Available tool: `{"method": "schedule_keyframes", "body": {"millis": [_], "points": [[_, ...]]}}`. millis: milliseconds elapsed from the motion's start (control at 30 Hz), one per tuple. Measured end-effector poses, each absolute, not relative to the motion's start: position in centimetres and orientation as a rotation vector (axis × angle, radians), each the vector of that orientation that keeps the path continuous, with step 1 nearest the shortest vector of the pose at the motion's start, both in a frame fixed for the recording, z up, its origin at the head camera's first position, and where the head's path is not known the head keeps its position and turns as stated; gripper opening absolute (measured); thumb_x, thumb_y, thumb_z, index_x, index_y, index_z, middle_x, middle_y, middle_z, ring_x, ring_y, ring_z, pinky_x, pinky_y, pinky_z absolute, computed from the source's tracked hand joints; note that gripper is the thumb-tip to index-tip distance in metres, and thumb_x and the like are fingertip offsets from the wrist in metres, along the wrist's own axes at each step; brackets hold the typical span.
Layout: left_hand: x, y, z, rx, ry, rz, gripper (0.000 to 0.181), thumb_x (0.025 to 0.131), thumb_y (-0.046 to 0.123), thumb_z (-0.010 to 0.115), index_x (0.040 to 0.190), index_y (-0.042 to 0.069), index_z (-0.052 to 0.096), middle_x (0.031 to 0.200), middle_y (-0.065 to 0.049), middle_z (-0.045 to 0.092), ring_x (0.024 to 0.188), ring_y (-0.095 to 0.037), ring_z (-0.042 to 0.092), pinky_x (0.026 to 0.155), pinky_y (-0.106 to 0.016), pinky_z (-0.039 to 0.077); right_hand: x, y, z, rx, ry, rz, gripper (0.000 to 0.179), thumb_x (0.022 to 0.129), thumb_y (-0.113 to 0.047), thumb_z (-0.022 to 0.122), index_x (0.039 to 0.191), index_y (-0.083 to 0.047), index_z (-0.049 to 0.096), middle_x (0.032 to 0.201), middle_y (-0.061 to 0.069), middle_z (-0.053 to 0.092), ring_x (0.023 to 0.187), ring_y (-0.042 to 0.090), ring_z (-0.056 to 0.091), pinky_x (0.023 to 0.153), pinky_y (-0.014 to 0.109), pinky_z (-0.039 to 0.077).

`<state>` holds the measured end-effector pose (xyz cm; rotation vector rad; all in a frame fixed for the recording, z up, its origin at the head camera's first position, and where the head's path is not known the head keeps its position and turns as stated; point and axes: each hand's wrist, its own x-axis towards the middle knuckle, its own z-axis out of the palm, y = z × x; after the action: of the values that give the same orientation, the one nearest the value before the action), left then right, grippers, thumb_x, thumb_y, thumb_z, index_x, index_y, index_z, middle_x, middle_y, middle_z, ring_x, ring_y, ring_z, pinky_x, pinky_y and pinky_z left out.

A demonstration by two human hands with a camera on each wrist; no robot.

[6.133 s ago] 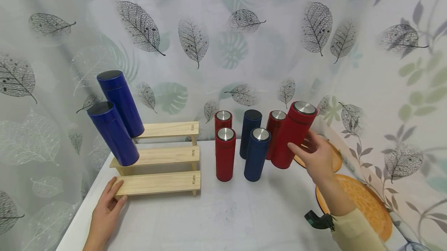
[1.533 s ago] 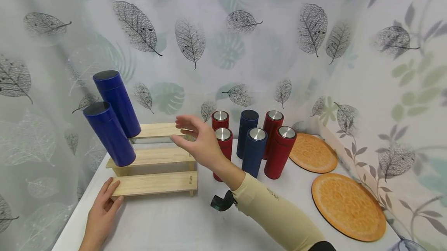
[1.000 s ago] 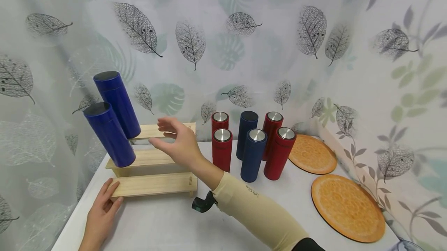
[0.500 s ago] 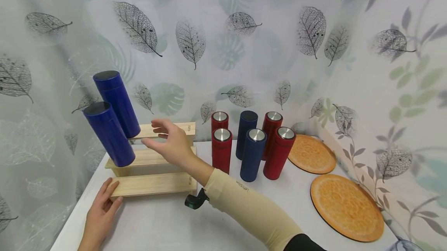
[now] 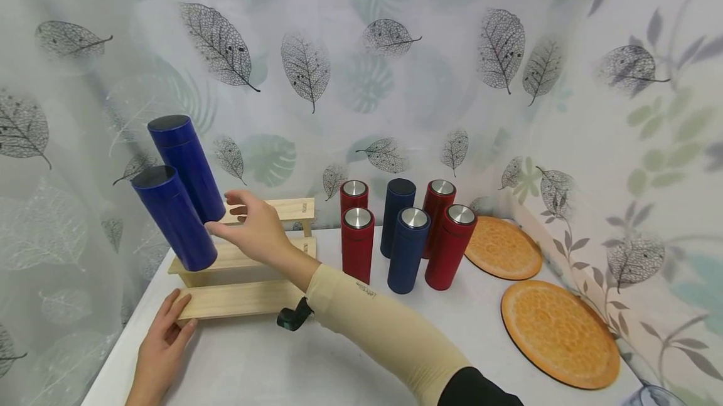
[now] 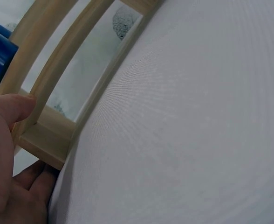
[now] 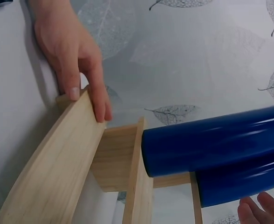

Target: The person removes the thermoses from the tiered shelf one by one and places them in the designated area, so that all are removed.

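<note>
A three-step wooden rack (image 5: 243, 300) stands at the left of the table. My left hand (image 5: 160, 349) grips the left end of its lowest step, thumb at the front and fingers round the end. Two shiny blue thermos bottles stand at the rack's left end: the front blue bottle (image 5: 179, 224) on the middle step, the rear blue bottle (image 5: 191, 164) on the top step. My right hand (image 5: 257, 230) hangs over the steps just right of them, fingers spread, nothing held. In the right wrist view its fingers (image 7: 263, 205) come close to the blue bottles.
Right of the rack stand a front red bottle (image 5: 358, 249), a red one behind it (image 5: 354, 194), two dark blue bottles (image 5: 408, 258) and two more red bottles (image 5: 450, 252). Two round orange mats (image 5: 559, 334) lie at the right. A leaf-print curtain (image 5: 350, 80) backs the table.
The red bottle held earlier now stands on the table at the right of its group. My right hand has moved left, up to the shiny blue bottles. My left hand stays put.
</note>
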<state>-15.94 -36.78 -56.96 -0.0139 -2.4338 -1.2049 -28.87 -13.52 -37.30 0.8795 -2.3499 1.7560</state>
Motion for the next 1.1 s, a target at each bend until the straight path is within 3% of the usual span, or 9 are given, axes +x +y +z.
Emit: {"method": "schedule_keyframes", "body": {"millis": [300, 500, 733, 833, 967, 1100], "points": [[-16.0, -36.8, -56.9, -0.012, -2.432, -1.208, 0.055, 0.109, 0.013, 0.068, 0.159, -0.002, 0.050, 0.172, -0.025, 0.030, 0.133, 0.022, 0.027, 0.097, 0.003, 0.031, -29.1, -16.0, -37.1, 0.845, -2.426, 1.659, 0.069, 0.094, -0.042, 0.087, 0.151, -0.015, 0.060, 0.135, -0.004, 0.070, 0.116, 0.007, 0.068, 0.084, 0.014, 0.053], [-15.7, -36.9, -56.9, 0.016, -2.464, -1.189, 0.056, 0.110, 0.016, 0.068, 0.160, -0.001, 0.049, 0.173, -0.024, 0.029, 0.139, 0.016, 0.026, 0.095, 0.004, 0.030, -28.8, -17.8, -37.6, 0.786, -2.462, 1.677, 0.068, 0.093, -0.044, 0.088, 0.150, -0.016, 0.061, 0.133, -0.010, 0.070, 0.113, 0.002, 0.066, 0.087, 0.013, 0.052], [-15.6, -36.9, -56.8, 0.033, -2.473, -1.199, 0.057, 0.111, 0.017, 0.067, 0.161, 0.000, 0.048, 0.174, -0.024, 0.027, 0.137, 0.020, 0.023, 0.098, 0.004, 0.030, -28.0, -19.5, -37.9, 0.765, -2.497, 1.567, 0.071, 0.092, -0.047, 0.088, 0.151, -0.017, 0.060, 0.133, -0.012, 0.068, 0.115, -0.002, 0.063, 0.092, 0.012, 0.050], [-15.6, -36.8, -56.8, 0.061, -2.491, -1.209, 0.057, 0.111, 0.019, 0.066, 0.162, 0.002, 0.047, 0.175, -0.022, 0.026, 0.150, 0.003, 0.027, 0.097, 0.004, 0.029, -27.7, -19.9, -38.2, 0.766, -2.505, 1.517, 0.071, 0.093, -0.048, 0.087, 0.151, -0.018, 0.059, 0.133, -0.012, 0.067, 0.116, -0.003, 0.062, 0.093, 0.010, 0.049], [-15.7, -36.7, -56.6, 0.095, -2.530, -1.202, 0.059, 0.112, 0.024, 0.065, 0.164, 0.004, 0.046, 0.176, -0.019, 0.025, 0.155, -0.039, 0.033, 0.094, 0.005, 0.027, -27.6, -20.1, -38.6, 0.761, -2.498, 1.484, 0.070, 0.093, -0.046, 0.087, 0.150, -0.018, 0.059, 0.132, -0.011, 0.065, 0.116, -0.003, 0.060, 0.093, 0.011, 0.049], [-15.8, -36.7, -56.5, 0.106, -2.538, -1.192, 0.059, 0.112, 0.024, 0.065, 0.164, 0.005, 0.046, 0.176, -0.019, 0.025, 0.151, -0.051, 0.035, 0.094, 0.005, 0.027, -27.6, -20.4, -38.9, 0.749, -2.494, 1.466, 0.070, 0.093, -0.049, 0.086, 0.151, -0.019, 0.058, 0.132, -0.011, 0.063, 0.117, -0.003, 0.058, 0.093, 0.010, 0.048]]}}
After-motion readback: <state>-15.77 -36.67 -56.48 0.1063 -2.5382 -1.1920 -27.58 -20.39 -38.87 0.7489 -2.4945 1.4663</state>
